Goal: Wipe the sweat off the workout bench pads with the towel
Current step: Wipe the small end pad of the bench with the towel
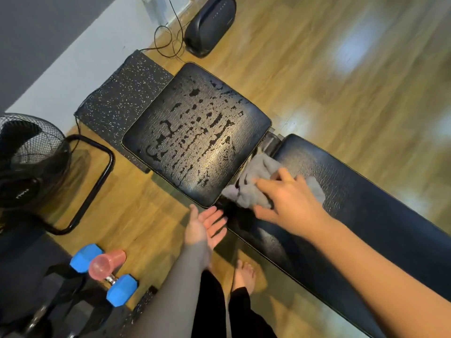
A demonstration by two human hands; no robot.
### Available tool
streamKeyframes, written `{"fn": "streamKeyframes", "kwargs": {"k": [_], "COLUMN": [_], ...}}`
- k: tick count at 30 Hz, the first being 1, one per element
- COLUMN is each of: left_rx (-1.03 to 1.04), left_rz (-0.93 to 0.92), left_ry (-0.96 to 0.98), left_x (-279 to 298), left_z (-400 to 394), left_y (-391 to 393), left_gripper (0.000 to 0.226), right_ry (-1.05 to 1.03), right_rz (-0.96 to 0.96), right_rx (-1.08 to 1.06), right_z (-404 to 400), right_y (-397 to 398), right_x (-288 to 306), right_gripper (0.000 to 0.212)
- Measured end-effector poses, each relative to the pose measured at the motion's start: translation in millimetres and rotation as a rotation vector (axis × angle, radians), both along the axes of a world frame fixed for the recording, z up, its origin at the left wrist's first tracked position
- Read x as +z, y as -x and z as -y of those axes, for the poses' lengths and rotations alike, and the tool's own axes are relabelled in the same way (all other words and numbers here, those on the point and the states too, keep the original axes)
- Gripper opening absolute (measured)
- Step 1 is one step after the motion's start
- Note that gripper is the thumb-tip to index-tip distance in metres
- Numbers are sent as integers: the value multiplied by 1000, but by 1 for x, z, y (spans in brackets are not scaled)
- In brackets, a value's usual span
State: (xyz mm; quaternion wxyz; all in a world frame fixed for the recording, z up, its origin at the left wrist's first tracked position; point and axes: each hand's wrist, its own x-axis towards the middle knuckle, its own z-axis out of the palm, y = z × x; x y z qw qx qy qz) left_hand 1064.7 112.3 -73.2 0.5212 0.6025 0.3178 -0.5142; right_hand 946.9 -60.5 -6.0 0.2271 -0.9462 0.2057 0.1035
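I see the grey towel bunched at the gap between the square seat pad and the long back pad, its near end under my right hand. That hand lies on top of the cloth with fingers spread forward and the thumb low at the side; motion blur keeps me from telling whether the fingers press flat or pinch the fabric. A corner of towel shows past the knuckles on the back pad. My left hand hangs palm-up beside the seat pad's near corner, fingers straight and relaxed, holding nothing. The seat pad is covered in dark wet blotches. The back pad runs out of view at the lower right. The floor and far background are smeared.
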Motion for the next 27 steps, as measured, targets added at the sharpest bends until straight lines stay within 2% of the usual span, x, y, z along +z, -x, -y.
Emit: {"fn": "streamKeyframes", "kwargs": {"k": [2,6,8,10,11,14,22,25,27], "left_rx": [-9,-2,-22,-41,-53,-92,-113,-85,-45], "left_rz": [20,14,4,-5,-3,23,68,100,127], "left_ry": [-8,-38,-47,-68,-80,-91,-75,-65,-49], "left_x": [-1,-3,-5,-6,-8,-16,-17,-20,-22], "left_z": [2,-4,-6,-10,-12,-18,-24,-26,-25], "left_y": [3,3,-2,-10,-14,-32,-80,-103,-118], "left_gripper": [72,74,72,72,73,76,67,66,64], "right_ry": [126,247,241,169,144,158,225,121,48], "right_rz": [4,-226,-230,-320,-375,-431,-326,-249,-112], "right_rx": [-55,6,-136,-302,-349,-425,-814,-979,-1064], "right_z": [19,29,29,31,32,32,41,43,40], "right_y": [5,16,20,18,15,4,-28,-35,-44], "right_x": [-11,-39,-48,-52,-53,-57,-67,-63,-53], "right_gripper": [41,74,99,123,129,125,96,89,86]}}
